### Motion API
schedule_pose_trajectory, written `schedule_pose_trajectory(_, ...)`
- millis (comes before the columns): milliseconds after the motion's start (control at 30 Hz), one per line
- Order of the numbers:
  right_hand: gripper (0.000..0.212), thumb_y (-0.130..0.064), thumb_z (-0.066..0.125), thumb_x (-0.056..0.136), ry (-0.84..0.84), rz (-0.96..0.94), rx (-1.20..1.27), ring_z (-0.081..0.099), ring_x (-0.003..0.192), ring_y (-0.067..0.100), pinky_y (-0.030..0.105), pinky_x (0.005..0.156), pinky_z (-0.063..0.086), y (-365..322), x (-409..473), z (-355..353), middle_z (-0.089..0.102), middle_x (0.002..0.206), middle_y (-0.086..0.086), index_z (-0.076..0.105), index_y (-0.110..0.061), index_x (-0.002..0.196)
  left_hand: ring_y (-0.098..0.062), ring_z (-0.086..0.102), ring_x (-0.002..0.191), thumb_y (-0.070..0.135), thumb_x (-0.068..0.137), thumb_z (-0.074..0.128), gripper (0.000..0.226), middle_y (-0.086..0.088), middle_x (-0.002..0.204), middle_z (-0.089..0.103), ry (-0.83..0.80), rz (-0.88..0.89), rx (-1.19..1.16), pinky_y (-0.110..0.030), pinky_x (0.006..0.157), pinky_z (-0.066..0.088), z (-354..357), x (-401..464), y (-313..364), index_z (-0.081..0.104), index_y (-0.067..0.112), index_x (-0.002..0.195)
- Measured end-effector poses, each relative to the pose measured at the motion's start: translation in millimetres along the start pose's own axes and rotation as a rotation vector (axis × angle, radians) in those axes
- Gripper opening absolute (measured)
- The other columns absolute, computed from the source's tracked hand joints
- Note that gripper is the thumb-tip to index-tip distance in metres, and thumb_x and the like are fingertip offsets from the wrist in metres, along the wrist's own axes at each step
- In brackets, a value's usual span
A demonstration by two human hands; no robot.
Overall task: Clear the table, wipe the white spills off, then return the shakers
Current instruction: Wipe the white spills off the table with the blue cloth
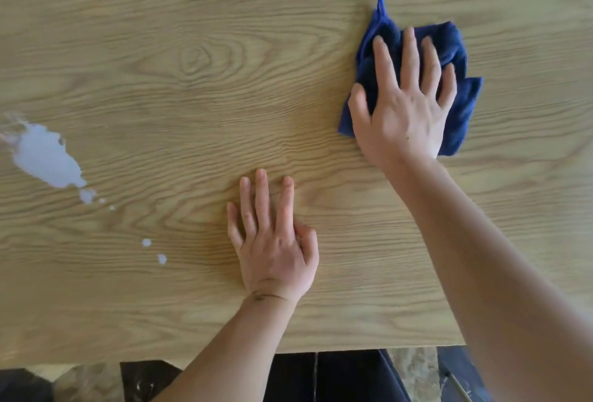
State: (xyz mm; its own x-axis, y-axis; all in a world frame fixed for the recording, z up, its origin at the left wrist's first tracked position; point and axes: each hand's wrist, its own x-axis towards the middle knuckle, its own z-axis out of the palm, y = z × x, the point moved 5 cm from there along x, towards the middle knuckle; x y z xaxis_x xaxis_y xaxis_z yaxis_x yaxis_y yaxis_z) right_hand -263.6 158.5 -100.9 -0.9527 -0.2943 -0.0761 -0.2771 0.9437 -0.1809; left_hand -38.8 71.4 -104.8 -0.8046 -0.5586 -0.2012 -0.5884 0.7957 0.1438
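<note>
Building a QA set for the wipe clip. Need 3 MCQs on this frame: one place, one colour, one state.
1. Where does the large white spill lie on the table?
A. Under the cloth
B. Near the left edge of the view
C. Between the two hands

2. What colour is the cloth?
A. Blue
B. Yellow
C. White

3. How does the left hand stand?
A. Gripping a shaker
B. Lifted above the table
C. Flat on the wood, palm down, holding nothing

Answers:
1. B: the white patch sits far left, with small drops trailing toward the left hand.
2. A: the cloth under the right hand is dark blue.
3. C: its fingers lie spread on bare wood, with nothing under or in them.
</note>
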Motion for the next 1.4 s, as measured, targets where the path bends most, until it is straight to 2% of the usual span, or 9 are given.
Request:
schedule_pose_trajectory(400,0.059,-0.048,0.037,0.097,-0.006,-0.125,0.004,0.024,0.148,0.026,0.05,0.123,0.01,-18.9,-72.5,2.0,0.028,0.162,0.004,0.035,-0.027,0.151,-0.027,0.008,0.156,0.03,0.092,0.04,0.062,-0.007,0.167,0.017,0.017,0.034,-0.054,-0.054,0.124,0.011,-5.5,-4.8,-1.4,0.034,0.026,0.153)
schedule_pose_trajectory(500,0.058,-0.048,0.037,0.098,-0.043,-0.191,0.009,0.023,0.149,0.027,0.051,0.123,0.009,-31.1,-96.6,2.7,0.027,0.162,0.005,0.034,-0.027,0.153,-0.025,0.011,0.155,0.025,0.092,0.047,0.056,-0.005,0.165,0.023,0.056,0.06,-0.231,-0.052,0.124,0.012,-12.9,-2.5,-3.6,0.045,0.025,0.148)
schedule_pose_trajectory(567,0.058,-0.047,0.036,0.099,-0.076,-0.224,-0.01,0.021,0.149,0.028,0.051,0.123,0.009,-41.4,-120.3,4.9,0.025,0.163,0.005,0.032,-0.026,0.153,-0.028,0.019,0.153,0.015,0.09,0.054,0.049,-0.009,0.162,0.03,0.061,0.161,-0.435,-0.053,0.122,0.019,-20.7,-12.9,-18.2,0.055,0.018,0.139)
schedule_pose_trajectory(667,0.057,-0.045,0.038,0.1,-0.106,-0.313,-0.045,0.023,0.148,0.03,0.051,0.123,0.011,-63.7,-169.9,11.4,0.026,0.162,0.006,0.034,-0.026,0.153,-0.036,0.036,0.144,0.005,0.087,0.058,0.043,-0.018,0.15,0.044,0.15,0.292,-0.54,-0.053,0.114,0.033,-40.0,-43.9,-75.4,0.063,0.006,0.129)
schedule_pose_trajectory(900,0.05,-0.041,0.045,0.098,-0.277,-0.751,-0.07,0.034,0.145,0.033,0.055,0.121,0.017,-167.9,-313.9,39.8,0.036,0.159,0.004,0.047,-0.031,0.147,-0.038,0.056,0.114,0.001,0.081,0.057,0.029,-0.021,0.123,0.059,0.329,0.093,-0.294,-0.048,0.103,0.042,-65.1,-108.1,-287.0,0.071,-0.004,0.106)
schedule_pose_trajectory(1033,0.051,-0.044,0.043,0.099,-0.348,-0.898,-0.106,0.031,0.147,0.028,0.054,0.12,0.021,-223.6,-345.8,57.8,0.034,0.16,0.0,0.042,-0.035,0.149,-0.042,0.05,0.119,0.016,0.084,0.054,0.039,-0.017,0.136,0.048,0.194,-0.12,-0.196,-0.056,0.1,0.043,-66.5,-104.6,-367.2,0.064,0.005,0.12)
schedule_pose_trajectory(1167,0.054,-0.049,0.042,0.097,-0.263,-0.786,-0.11,0.031,0.148,0.027,0.054,0.12,0.021,-247.3,-300.5,60.9,0.035,0.159,-0.002,0.044,-0.033,0.149,-0.044,0.02,0.143,0.045,0.094,0.055,0.057,-0.01,0.161,0.018,-0.025,-0.295,-0.192,-0.066,0.112,0.023,-73.2,-71.7,-397.2,0.039,0.029,0.146)
schedule_pose_trajectory(1267,0.057,-0.051,0.036,0.098,-0.157,-0.58,-0.13,0.024,0.15,0.029,0.055,0.121,0.014,-258.1,-238.3,59.0,0.03,0.161,0.001,0.039,-0.032,0.151,-0.039,-0.007,0.152,0.077,0.072,0.06,0.101,0.001,0.166,-0.01,-0.134,-0.335,-0.222,-0.066,0.117,0.01,-81.2,-42.3,-415.4,0.01,0.044,0.154)
schedule_pose_trajectory(1400,0.058,-0.052,0.035,0.097,-0.066,-0.408,-0.128,0.019,0.151,0.026,0.052,0.122,0.011,-267.5,-162.7,60.7,0.024,0.164,-0.002,0.032,-0.034,0.152,-0.035,-0.027,0.149,0.081,0.05,0.071,0.134,0.009,0.161,-0.032,-0.339,-0.374,-0.261,-0.072,0.117,0.002,-82.2,-8.5,-425.4,-0.012,0.052,0.15)
